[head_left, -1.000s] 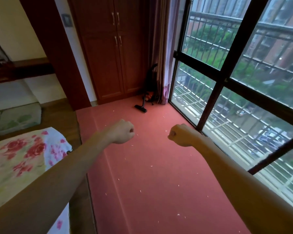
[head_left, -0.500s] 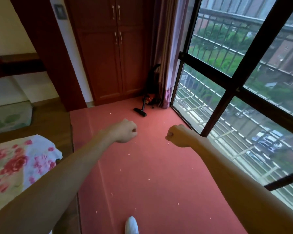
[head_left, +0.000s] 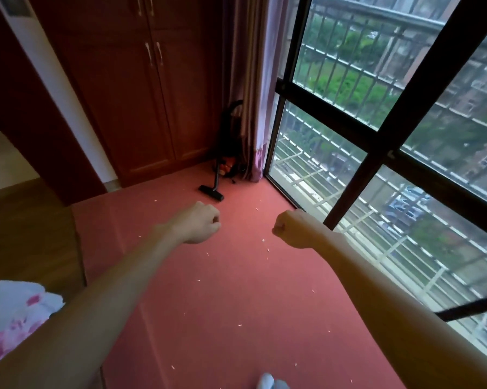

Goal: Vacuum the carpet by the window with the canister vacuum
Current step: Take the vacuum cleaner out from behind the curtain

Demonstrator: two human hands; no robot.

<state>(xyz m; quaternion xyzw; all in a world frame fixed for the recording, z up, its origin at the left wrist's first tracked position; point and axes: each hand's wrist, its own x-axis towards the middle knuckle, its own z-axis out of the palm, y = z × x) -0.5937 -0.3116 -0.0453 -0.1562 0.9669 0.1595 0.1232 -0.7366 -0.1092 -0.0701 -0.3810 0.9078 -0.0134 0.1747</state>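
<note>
Both arms are stretching out over the flat red carpet (head_left: 236, 290), and neither hand is holding anything. The left hand (head_left: 200, 223) is hanging at about 11 o'clock from the middle of the view, fingers curled in on themselves in a loose fist. The right hand (head_left: 292, 230) is doing the same at about 1 o'clock, and there's a clear gap between the two fists.

The small black-and-orange canister vacuum (head_left: 228, 164) is sitting way off at 12 o'clock in the far corner, well apart from both hands and partly hiding behind the hanging purple curtain (head_left: 250, 94). Its flat black floor nozzle (head_left: 211, 192) is resting on the carpet just in front of it. Little pale scraps (head_left: 264, 240) are lying all over the carpet.

The tall dark-framed window (head_left: 388, 130) is running along 2 to 4 o'clock. The reddish wooden wardrobe (head_left: 130, 94) is standing at 11, and some pink floral bedding (head_left: 12, 313) is poking in at 8.
</note>
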